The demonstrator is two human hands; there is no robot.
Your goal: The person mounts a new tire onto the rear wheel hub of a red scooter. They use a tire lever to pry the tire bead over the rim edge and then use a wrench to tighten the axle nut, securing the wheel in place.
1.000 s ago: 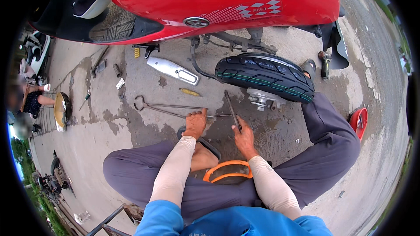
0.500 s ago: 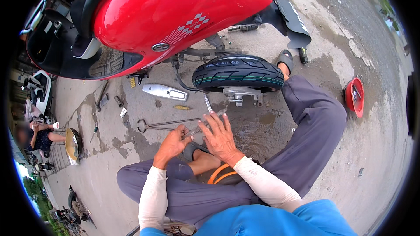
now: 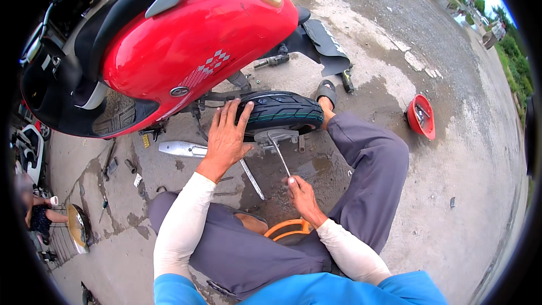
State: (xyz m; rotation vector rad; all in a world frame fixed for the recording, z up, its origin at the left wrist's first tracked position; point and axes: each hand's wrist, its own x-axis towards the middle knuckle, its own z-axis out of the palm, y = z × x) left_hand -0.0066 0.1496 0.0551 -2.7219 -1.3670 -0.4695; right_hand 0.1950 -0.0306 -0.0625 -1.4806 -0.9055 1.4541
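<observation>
A scooter wheel with a black tyre [image 3: 282,110] stands in front of me, under the rear of a red scooter [image 3: 197,51]. My left hand [image 3: 224,138] is open, its fingers spread against the tyre's left side. My right hand [image 3: 304,196] is closed round the lower end of a slim silver wrench [image 3: 280,155]. The wrench slants up to the hub [image 3: 276,137], where its far end meets the middle of the hub; the exact contact is too small to tell. A flat metal bar [image 3: 252,179] lies on the ground between my hands.
Beside my left forearm lies a silver cover plate [image 3: 176,148]. A red bowl-shaped container [image 3: 420,117] with small parts sits at the right. A black mudguard [image 3: 324,45] and a power tool [image 3: 346,81] lie beyond my foot. Another person's legs [image 3: 56,214] show at far left.
My hands have parted: the left rose to the tyre and opened, the right moved right and now grips the wrench at the hub. The view has shifted, too.
</observation>
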